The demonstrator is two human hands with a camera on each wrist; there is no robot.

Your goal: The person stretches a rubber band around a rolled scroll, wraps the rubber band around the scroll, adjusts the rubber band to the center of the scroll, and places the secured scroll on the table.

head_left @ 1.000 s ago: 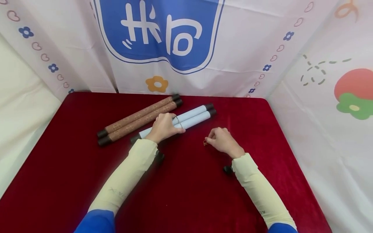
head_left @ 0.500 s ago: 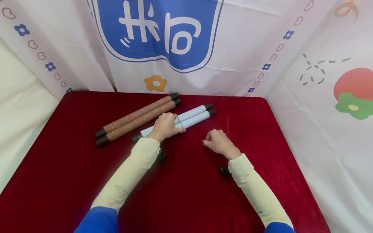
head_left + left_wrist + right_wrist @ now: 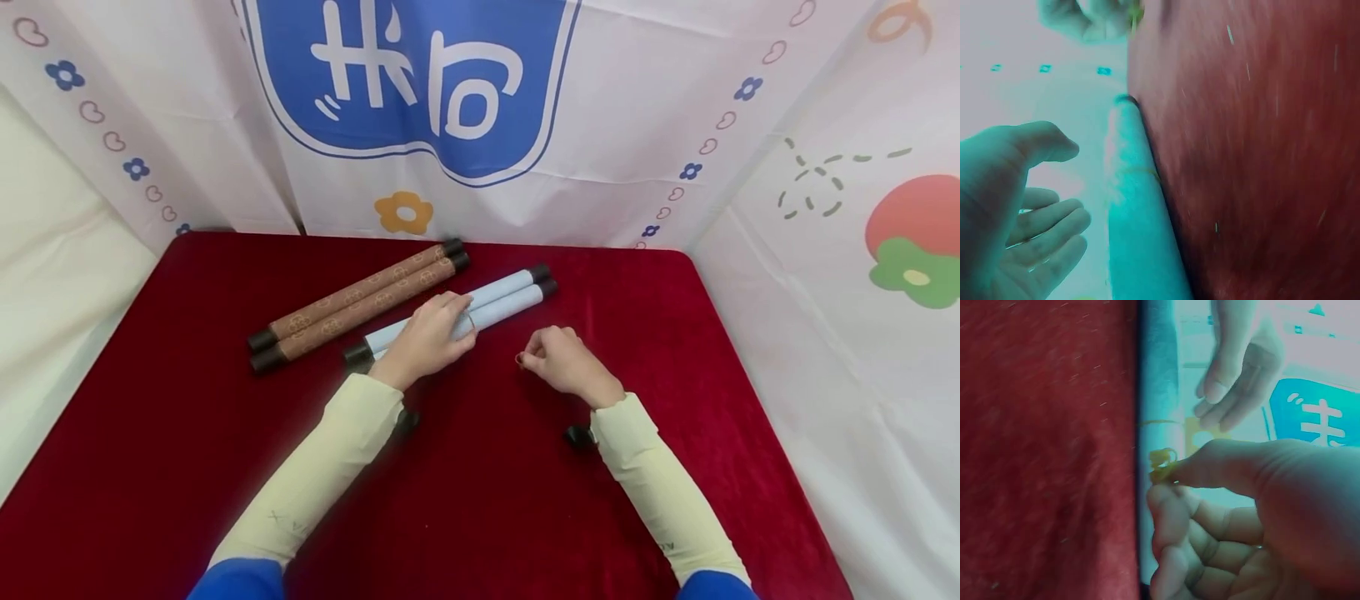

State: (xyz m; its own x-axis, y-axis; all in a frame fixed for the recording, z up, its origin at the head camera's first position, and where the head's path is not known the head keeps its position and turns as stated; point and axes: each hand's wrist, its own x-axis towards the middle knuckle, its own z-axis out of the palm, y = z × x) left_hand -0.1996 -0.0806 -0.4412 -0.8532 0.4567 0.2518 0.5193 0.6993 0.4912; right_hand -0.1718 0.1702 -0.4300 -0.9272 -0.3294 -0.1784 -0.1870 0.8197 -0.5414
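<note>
Two pale blue rolls (image 3: 506, 302) with black ends lie side by side on the red cloth, a thin band (image 3: 1160, 422) round their middle. Over them hovers my left hand (image 3: 429, 337); the left wrist view shows its thumb and fingers (image 3: 1054, 250) apart, loosely bent, holding nothing and clear of the near roll (image 3: 1141, 225). To the right of the rolls, my right hand (image 3: 564, 360) pinches a small, bunched yellow rubber band (image 3: 1160, 457) between thumb and forefinger. Its other fingers are curled in.
Two brown patterned rolls (image 3: 360, 304) with black ends lie behind and left of the blue pair. Red cloth (image 3: 480, 500) covers the table. A white printed curtain (image 3: 600, 125) hangs along the back, with more white cloth at both sides.
My left hand has come away from its hold on the blue rolls, its fingers loosening. The right hand stays close to the same spot, its fingers turning slightly round the rubber band.
</note>
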